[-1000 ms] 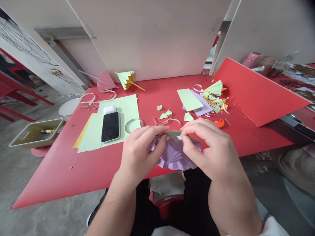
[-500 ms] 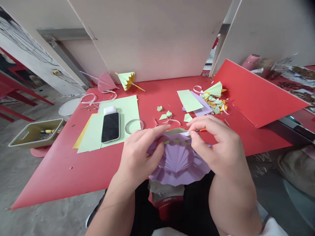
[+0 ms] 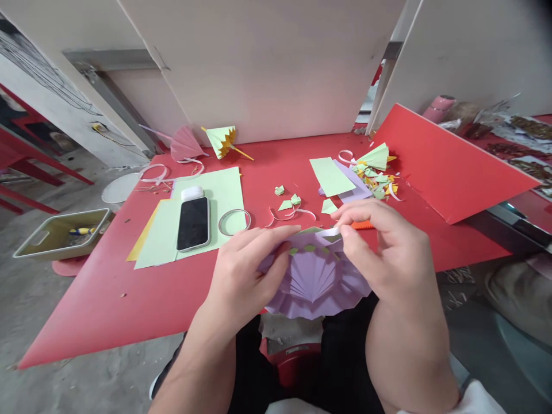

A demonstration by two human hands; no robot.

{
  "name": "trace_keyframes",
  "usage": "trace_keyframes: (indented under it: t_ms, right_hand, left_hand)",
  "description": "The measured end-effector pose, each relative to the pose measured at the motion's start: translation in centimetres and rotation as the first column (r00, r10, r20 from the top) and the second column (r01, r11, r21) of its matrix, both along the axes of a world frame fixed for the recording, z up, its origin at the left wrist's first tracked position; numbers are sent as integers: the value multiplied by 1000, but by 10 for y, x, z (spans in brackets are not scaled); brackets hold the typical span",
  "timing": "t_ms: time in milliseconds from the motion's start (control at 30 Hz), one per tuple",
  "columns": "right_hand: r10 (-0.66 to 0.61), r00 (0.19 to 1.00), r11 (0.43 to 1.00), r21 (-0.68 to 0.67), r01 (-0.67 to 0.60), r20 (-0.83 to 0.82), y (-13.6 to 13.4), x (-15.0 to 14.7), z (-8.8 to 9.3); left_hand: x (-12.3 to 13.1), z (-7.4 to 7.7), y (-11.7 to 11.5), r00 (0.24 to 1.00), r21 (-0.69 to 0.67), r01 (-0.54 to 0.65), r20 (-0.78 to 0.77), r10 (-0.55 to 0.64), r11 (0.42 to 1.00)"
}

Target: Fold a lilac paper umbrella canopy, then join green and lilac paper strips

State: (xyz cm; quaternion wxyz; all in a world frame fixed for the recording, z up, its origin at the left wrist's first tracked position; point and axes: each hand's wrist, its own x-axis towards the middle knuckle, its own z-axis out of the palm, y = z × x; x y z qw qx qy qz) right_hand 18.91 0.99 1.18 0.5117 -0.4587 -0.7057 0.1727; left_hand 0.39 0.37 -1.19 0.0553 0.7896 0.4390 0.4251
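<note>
A pleated purple paper umbrella top (image 3: 313, 276) with green bits along its inner folds hangs over the table's front edge, above my lap. My left hand (image 3: 250, 267) is closed on its left rim, thumb beneath and fingers on top. At the upper right rim, my right hand (image 3: 383, 247) pinches a narrow white strip (image 3: 328, 232) between thumb and forefinger. The strip runs along the paper's edge, and I cannot tell whether it is tape backing or paper. Just behind my right fingers lies an orange tool (image 3: 364, 225), partly hidden.
Green sheets (image 3: 159, 241) carry a phone (image 3: 194, 224), a white case (image 3: 192, 193) and a bracelet (image 3: 234, 222). Finished paper umbrellas (image 3: 221, 141) stand at the back. Paper scraps (image 3: 382, 184) lie by a slanted red board (image 3: 448, 167). A bin (image 3: 64, 253) sits left.
My right hand has moved slightly right with the white strip, and more of the strip shows. The purple paper has shifted a little up and right. More of the orange tool is visible.
</note>
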Motion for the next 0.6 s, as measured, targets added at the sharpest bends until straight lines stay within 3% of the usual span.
trace_keyframes:
  t_ms: [333,600]
  right_hand:
    - [-78,977,995,53,90,-196,4,4,-4]
    - [-108,912,980,110,164,-396,18,6,-14]
  left_hand:
    - [0,4,-2,1000,-20,9,13,-9,1000]
    - [0,5,-1,1000,23,21,2,-21,1000]
